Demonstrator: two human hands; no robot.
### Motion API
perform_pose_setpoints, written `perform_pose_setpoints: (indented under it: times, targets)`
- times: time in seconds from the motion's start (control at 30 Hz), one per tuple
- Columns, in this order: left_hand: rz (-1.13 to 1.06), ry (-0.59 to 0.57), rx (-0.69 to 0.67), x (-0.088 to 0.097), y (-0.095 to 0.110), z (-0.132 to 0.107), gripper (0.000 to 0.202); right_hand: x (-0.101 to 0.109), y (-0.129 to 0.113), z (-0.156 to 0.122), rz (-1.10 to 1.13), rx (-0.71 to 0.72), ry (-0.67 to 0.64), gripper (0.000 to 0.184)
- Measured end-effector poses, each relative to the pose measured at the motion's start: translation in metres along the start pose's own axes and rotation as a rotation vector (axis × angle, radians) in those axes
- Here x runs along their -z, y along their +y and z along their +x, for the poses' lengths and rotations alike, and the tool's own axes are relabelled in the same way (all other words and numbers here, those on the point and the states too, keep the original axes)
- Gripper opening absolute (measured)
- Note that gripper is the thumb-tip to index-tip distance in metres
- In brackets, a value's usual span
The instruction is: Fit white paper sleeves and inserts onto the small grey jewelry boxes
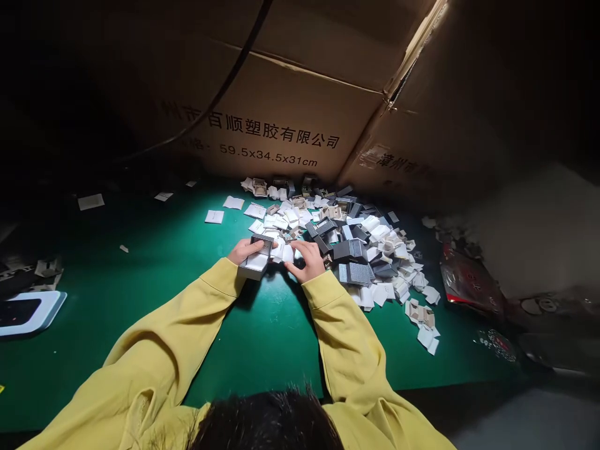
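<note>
My left hand [242, 251] is closed around a small dark box [254, 273] with a white inside, its thumb lying over the top. Just to the right, my right hand [307, 259] pinches a small folded white paper [284, 251] between thumb and fingers, close beside the box. Beyond and to the right of both hands spreads a heap of folded white papers [380, 234], mixed with dark grey small boxes [349, 250] and beige card inserts [331, 213].
Large cardboard cartons [281, 100] wall off the back of the green table [253, 350]. A dark cable [225, 87] hangs in front of them. At left lies a white-framed tray-like object [51, 312]; at right, a red plastic packet [469, 281]. A few loose papers [214, 217] lie back left.
</note>
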State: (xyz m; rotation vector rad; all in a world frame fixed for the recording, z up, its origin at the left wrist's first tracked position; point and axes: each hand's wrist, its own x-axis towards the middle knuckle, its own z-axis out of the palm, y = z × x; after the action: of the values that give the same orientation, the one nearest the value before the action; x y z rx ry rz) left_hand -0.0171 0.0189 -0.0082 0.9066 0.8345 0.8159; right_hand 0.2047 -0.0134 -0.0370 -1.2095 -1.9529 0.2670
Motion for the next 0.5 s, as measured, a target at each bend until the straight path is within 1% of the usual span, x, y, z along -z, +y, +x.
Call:
perform_pose_setpoints:
  times: [0.07, 0.13, 0.23, 0.3, 0.4, 0.5]
  targets:
    - [0.024, -0.021, 0.0, 0.004, -0.003, 0.004, 0.054, 0.002, -0.004, 0.001, 0.088, -0.07, -0.024, 0.039]
    - [0.041, -0.048, 0.01, 0.007, -0.005, 0.007, 0.057, 0.004, -0.008, 0.002, 0.223, -0.126, -0.039, 0.038]
    - [0.039, -0.095, 0.037, 0.009, -0.008, 0.01, 0.06, 0.002, -0.011, 0.002, 0.423, -0.169, -0.022, 0.036]
    - [0.024, -0.118, 0.043, 0.008, -0.009, 0.011, 0.061, -0.002, -0.011, 0.002, 0.517, -0.19, -0.022, 0.037]
    - [0.002, -0.142, 0.039, 0.007, -0.011, 0.01, 0.058, -0.01, -0.011, 0.001, 0.593, -0.207, -0.023, 0.04]
    - [0.006, -0.137, 0.025, 0.008, -0.012, 0.01, 0.056, -0.013, -0.013, 0.0, 0.622, -0.215, -0.004, 0.045]
